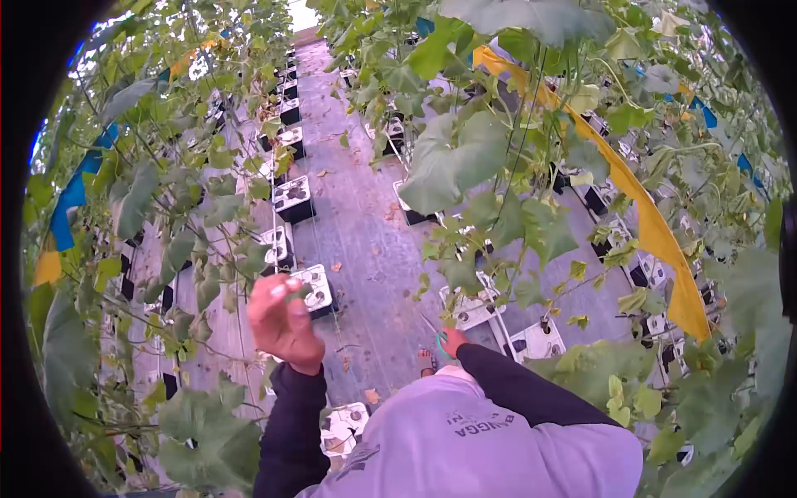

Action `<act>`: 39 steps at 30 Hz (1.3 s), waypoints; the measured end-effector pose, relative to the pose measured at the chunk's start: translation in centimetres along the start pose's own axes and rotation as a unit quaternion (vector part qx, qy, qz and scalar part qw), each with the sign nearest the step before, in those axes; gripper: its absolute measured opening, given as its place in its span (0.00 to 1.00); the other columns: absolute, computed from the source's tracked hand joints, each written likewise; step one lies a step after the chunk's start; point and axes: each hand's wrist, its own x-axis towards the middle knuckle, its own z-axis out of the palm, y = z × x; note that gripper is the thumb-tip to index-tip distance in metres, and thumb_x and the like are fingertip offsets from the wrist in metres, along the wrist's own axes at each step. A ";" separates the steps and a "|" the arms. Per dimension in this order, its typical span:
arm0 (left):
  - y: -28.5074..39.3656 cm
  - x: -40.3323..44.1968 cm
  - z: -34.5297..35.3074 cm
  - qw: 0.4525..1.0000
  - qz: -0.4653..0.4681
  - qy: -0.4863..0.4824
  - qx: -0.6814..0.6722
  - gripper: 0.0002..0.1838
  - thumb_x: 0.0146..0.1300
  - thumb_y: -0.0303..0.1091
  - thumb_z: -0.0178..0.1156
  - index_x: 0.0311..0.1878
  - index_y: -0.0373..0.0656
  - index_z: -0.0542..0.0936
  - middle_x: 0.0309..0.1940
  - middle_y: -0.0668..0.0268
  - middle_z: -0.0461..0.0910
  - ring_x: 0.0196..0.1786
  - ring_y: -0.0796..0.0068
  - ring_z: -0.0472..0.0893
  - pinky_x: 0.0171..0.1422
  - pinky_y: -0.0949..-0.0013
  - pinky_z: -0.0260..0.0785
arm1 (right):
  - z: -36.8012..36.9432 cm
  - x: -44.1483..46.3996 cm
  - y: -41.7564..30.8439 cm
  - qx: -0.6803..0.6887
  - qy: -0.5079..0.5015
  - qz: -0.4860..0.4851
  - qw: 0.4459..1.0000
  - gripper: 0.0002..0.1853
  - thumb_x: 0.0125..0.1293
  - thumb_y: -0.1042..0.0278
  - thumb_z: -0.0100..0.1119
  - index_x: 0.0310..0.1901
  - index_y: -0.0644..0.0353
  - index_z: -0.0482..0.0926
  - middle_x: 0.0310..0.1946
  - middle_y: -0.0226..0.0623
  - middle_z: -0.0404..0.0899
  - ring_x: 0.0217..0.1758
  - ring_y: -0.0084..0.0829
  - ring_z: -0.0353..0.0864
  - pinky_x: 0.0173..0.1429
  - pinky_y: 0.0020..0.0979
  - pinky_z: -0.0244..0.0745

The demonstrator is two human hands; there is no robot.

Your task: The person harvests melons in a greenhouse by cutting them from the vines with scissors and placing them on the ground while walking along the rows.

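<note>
My left hand (286, 324) is raised at the left of the walkway, beside the vines and in front of a white-topped planter box (315, 286). Its fingers are curled in toward the thumb; whatever lies between them is too small to make out. Lower down, near my waist, my right hand (453, 341) is closed around the green handles of what look like scissors (441, 342). Their thin pointed end reaches up and left over the floor. Leafy climbing vines (457, 162) hang to the right, with broad green leaves.
A grey ground sheet (357, 224) with fallen dry leaves runs between rows of planter boxes (294, 197). Yellow ribbon (639, 195) and blue ribbon (75, 195) stretch through the foliage. Another white planter lid (344, 423) is close by my left forearm.
</note>
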 end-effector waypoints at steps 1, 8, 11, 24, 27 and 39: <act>-5.4 -4.4 -0.4 0.987 -0.127 -0.027 0.094 0.09 0.58 0.24 0.54 0.43 0.38 0.72 0.36 0.61 0.74 0.38 0.72 0.74 0.43 0.73 0.66 | -0.3 2.8 -1.7 -0.005 -0.013 -0.056 0.998 0.20 0.53 0.61 0.55 0.49 0.56 0.74 0.39 0.48 0.78 0.45 0.47 0.77 0.49 0.40 0.72; -24.0 -38.6 -13.7 0.621 -0.706 -0.263 0.217 0.28 0.56 0.44 0.58 0.55 0.35 0.69 0.54 0.50 0.69 0.53 0.58 0.72 0.61 0.63 0.60 | -0.3 19.4 -12.1 0.069 -0.113 -0.266 0.955 0.16 0.53 0.60 0.57 0.43 0.56 0.75 0.35 0.47 0.78 0.40 0.46 0.77 0.45 0.40 0.72; -28.1 -38.6 -13.8 0.615 -0.743 -0.226 0.136 0.30 0.59 0.48 0.51 0.59 0.37 0.67 0.56 0.47 0.68 0.59 0.55 0.68 0.67 0.65 0.52 | -1.3 26.1 -14.8 0.030 -0.143 -0.222 0.964 0.20 0.51 0.55 0.61 0.44 0.56 0.75 0.35 0.47 0.79 0.39 0.47 0.78 0.44 0.40 0.72; -61.9 -23.1 -13.3 0.516 -0.817 -0.236 -0.101 0.16 0.62 0.29 0.50 0.53 0.35 0.71 0.41 0.67 0.79 0.43 0.79 0.77 0.48 0.77 0.69 | -6.5 55.4 -14.1 -0.044 -0.045 -0.005 0.998 0.21 0.49 0.55 0.65 0.42 0.59 0.78 0.32 0.48 0.79 0.37 0.41 0.80 0.41 0.37 0.73; -67.8 -21.2 -12.3 0.507 -0.784 -0.353 -0.061 0.19 0.63 0.31 0.51 0.56 0.36 0.68 0.41 0.65 0.78 0.44 0.76 0.77 0.50 0.71 0.69 | -6.3 61.0 -14.5 0.015 0.025 -0.005 1.000 0.25 0.50 0.52 0.66 0.44 0.63 0.75 0.32 0.47 0.80 0.36 0.40 0.80 0.42 0.36 0.73; -93.7 -5.4 -8.8 0.440 -0.819 -0.367 -0.025 0.35 0.65 0.51 0.42 0.67 0.36 0.52 0.68 0.56 0.51 0.70 0.62 0.50 0.71 0.66 0.43 | -5.9 98.2 -24.7 -0.015 -0.170 -0.013 0.985 0.34 0.47 0.40 0.64 0.49 0.59 0.68 0.35 0.45 0.78 0.41 0.44 0.78 0.46 0.38 0.72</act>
